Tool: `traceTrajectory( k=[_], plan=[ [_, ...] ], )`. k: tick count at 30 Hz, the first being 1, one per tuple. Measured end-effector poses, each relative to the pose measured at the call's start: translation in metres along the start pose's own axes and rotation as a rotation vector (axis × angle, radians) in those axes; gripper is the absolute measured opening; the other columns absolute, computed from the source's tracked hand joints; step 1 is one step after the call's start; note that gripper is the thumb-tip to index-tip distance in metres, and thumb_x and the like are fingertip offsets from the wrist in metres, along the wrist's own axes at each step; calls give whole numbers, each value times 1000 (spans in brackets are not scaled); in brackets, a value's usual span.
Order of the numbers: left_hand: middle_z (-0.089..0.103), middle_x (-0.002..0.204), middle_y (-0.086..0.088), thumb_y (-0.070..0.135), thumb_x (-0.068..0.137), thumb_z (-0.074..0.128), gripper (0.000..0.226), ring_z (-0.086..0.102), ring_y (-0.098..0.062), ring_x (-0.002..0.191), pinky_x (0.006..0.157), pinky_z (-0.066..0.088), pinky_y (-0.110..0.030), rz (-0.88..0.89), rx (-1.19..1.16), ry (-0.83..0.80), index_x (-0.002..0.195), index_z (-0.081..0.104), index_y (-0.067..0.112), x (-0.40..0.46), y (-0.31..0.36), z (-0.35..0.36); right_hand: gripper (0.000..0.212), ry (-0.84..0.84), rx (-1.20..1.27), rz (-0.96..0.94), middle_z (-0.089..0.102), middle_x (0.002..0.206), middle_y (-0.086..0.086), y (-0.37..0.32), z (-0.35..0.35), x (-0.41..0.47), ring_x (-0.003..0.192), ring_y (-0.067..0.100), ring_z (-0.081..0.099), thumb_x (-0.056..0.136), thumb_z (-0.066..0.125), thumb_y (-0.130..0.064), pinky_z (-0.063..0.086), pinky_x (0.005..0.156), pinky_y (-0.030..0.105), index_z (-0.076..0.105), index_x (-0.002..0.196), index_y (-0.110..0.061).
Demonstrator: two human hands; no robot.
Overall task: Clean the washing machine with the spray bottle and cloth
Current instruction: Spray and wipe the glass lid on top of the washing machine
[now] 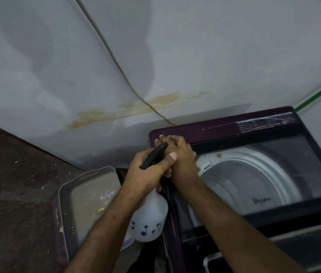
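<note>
A dark purple top-loading washing machine fills the lower right, its glass lid down over the steel drum. My left hand grips the neck of a white translucent spray bottle. The bottle's black trigger head points toward the machine's back-left corner. My right hand lies flat on that corner, pressing down just beyond the nozzle. A pale edge peeks out beside its fingers; I cannot tell whether it is the cloth. No other cloth shows.
A grey plastic basket stands on the dark floor left of the machine. A cable hangs down the stained wall behind the machine. A green pipe runs along the wall at the right.
</note>
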State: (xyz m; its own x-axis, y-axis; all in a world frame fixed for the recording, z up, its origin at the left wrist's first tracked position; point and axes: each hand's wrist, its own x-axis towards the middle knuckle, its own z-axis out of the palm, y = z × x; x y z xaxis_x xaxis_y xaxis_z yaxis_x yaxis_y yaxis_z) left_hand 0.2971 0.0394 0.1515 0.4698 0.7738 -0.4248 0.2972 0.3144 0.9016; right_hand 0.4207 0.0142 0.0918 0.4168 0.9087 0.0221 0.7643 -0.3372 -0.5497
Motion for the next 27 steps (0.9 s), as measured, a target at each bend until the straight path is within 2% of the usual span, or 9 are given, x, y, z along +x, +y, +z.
traceTrajectory(
  k=[2, 5, 9, 12, 16, 19, 21, 25, 27],
  plan=[
    [73, 76, -16, 29, 99, 74, 25, 69, -18, 68, 56, 54, -31, 9, 4, -23, 91, 73, 5, -1, 3, 5, 56, 87, -170, -78, 56, 143, 2, 20, -3, -26, 128, 30, 54, 85, 79, -27, 49, 88, 49, 58, 137, -25],
    [70, 77, -22, 30, 100, 73, 29, 64, -21, 64, 49, 48, -30, -1, 25, -61, 88, 71, 4, -3, 5, 14, 58, 32, -343, 99, 33, 162, -4, 53, -13, -36, 142, 27, 32, 98, 60, -37, 40, 96, 51, 39, 152, -36],
    [68, 74, -19, 34, 100, 73, 35, 61, -24, 62, 50, 47, -32, 3, 35, -100, 88, 69, 1, -6, 11, 29, 43, 138, -282, 213, 39, 144, 10, 85, -43, -31, 119, 31, 40, 100, 58, -14, 54, 91, 48, 57, 141, -30],
    [69, 73, -10, 35, 99, 74, 36, 63, -23, 63, 49, 47, -29, -16, 26, -89, 92, 69, 0, -6, 18, 41, 30, 269, -241, 291, 50, 122, 7, 101, -68, -7, 109, 27, 42, 100, 60, -16, 54, 87, 40, 68, 129, -23],
    [71, 77, -8, 36, 97, 76, 34, 73, -33, 77, 53, 52, -30, -23, 46, -99, 99, 71, 3, -5, 29, 56, 37, 169, -85, 266, 52, 130, 6, 85, -56, 14, 115, 24, 39, 104, 52, -23, 43, 88, 30, 59, 140, -20],
    [70, 78, -8, 36, 97, 76, 30, 71, -28, 78, 58, 56, -32, -24, 74, -121, 96, 72, 6, 0, 31, 64, 37, 64, -116, 133, 51, 128, 6, 93, -51, 2, 114, 27, 40, 105, 50, -21, 50, 89, 39, 57, 142, -21],
    [68, 76, -9, 36, 98, 74, 31, 67, -27, 74, 58, 55, -34, -33, 75, -122, 92, 70, 5, 2, 32, 64, 34, 82, -111, 102, 54, 123, 5, 113, -61, -3, 110, 27, 41, 104, 52, -19, 51, 87, 40, 63, 136, -24],
    [67, 75, -9, 41, 102, 67, 38, 67, -24, 70, 55, 55, -34, -26, 94, -123, 88, 68, 6, 4, 33, 63, 33, 230, -77, 320, 56, 128, 8, 124, -65, 34, 112, 29, 42, 103, 53, -16, 49, 92, 37, 66, 133, -21],
    [70, 75, -10, 43, 103, 65, 36, 68, -22, 68, 55, 57, -37, 18, 150, -128, 89, 70, 10, 5, 33, 65, 34, 160, -97, 195, 56, 126, 9, 105, -49, 41, 112, 31, 42, 99, 59, -13, 50, 90, 40, 67, 132, -19]
  ],
)
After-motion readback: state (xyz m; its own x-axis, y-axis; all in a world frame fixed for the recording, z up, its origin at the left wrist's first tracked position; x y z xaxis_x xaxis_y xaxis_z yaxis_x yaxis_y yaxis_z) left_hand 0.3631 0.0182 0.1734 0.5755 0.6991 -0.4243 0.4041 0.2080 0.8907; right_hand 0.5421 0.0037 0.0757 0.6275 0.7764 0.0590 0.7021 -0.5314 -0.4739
